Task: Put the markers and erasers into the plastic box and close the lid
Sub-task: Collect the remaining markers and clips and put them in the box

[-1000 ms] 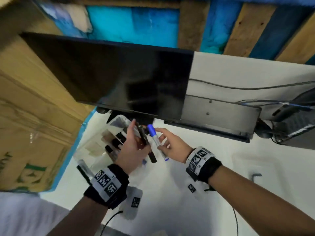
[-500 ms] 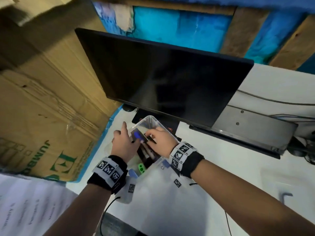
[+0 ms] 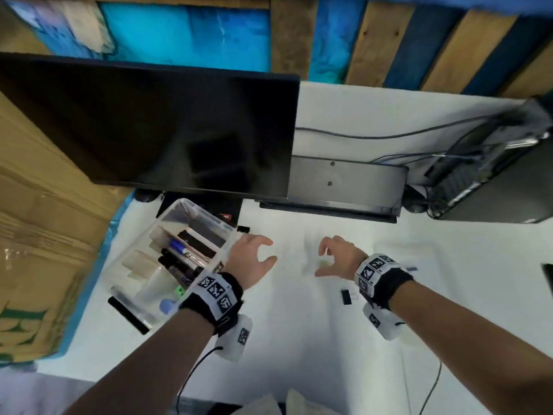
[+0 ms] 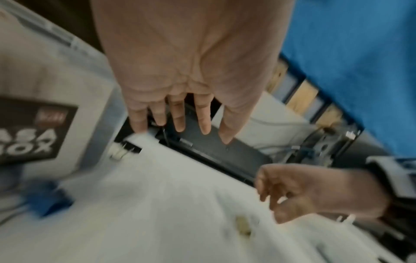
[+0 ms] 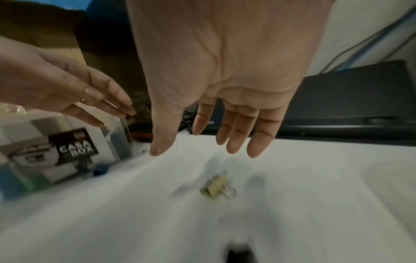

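Observation:
The clear plastic box (image 3: 136, 266) stands open at the left of the white table, under the monitor. Inside it lie a blue-capped marker (image 3: 179, 248), black markers (image 3: 175, 266) and dark-faced erasers (image 3: 206, 239). My left hand (image 3: 269, 250) hovers just right of the box, fingers relaxed and empty; the left wrist view shows its fingers (image 4: 180, 121) spread. My right hand (image 3: 320, 262) hangs over the table's middle, open and empty, above a small yellow binder clip (image 5: 216, 186). A faint clear lid (image 3: 404, 253) lies flat further right.
A dark monitor (image 3: 149, 130) overhangs the box, and a cardboard carton (image 3: 45, 235) stands at the left. A grey unit (image 3: 344, 184) and a computer case (image 3: 493, 181) with cables stand behind. Black binder clips (image 3: 346, 296) (image 3: 243, 229) lie on the table.
Both hands came out of the box and moved right over the table. The blue marker that my right hand held now lies in the box.

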Demonstrator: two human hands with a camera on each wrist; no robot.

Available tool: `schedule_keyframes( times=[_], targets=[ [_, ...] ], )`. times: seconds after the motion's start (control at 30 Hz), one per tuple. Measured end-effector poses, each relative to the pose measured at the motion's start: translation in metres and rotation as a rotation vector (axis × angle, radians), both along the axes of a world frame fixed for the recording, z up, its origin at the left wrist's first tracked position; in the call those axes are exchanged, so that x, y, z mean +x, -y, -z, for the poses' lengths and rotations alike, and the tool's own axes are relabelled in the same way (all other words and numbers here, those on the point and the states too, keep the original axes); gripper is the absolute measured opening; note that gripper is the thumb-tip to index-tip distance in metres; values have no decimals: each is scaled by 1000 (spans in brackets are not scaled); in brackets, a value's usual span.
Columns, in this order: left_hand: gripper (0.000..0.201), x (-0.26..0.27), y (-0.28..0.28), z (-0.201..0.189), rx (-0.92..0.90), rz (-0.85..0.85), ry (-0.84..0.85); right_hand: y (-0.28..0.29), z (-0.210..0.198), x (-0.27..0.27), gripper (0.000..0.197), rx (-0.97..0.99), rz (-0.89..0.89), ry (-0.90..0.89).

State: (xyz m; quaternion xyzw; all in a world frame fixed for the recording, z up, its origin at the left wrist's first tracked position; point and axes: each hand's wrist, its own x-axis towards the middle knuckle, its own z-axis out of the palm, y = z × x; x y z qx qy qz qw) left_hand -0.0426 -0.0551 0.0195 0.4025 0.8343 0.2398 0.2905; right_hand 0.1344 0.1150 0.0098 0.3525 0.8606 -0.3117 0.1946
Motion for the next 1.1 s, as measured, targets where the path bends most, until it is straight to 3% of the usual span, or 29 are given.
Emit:
schedule_keyframes(
  times=[0.2,0.4,0.53,0.7,0.8,0.93,1.0,1.1],
  targets=[
    [49,20,13,53,-426,-24,-181,8,37,53,60,-14,-124,168],
    [45,23,22,67,-569,-10,-343,18,64,74,30,-30,-74,33],
    [43,20,25,75,-595,-54,-339,14,66,76,28,-38,-120,-12],
    [43,15,29,79,-481,-37,-316,0,53,55,55,-84,-33,-207],
    [43,14,34,75,-454,-35,-370,-10,49,35,60,-82,-46,-225],
    [32,9,45,75,-533,-89,-298,-10,59,17,49,-77,-111,-106],
    [16,5,49,75,-486,-131,-259,-8,65,12,39,-44,-97,-67],
    [16,-5,51,79,-423,-189,-221,-7,71,7,24,-20,-93,-52]
  ],
)
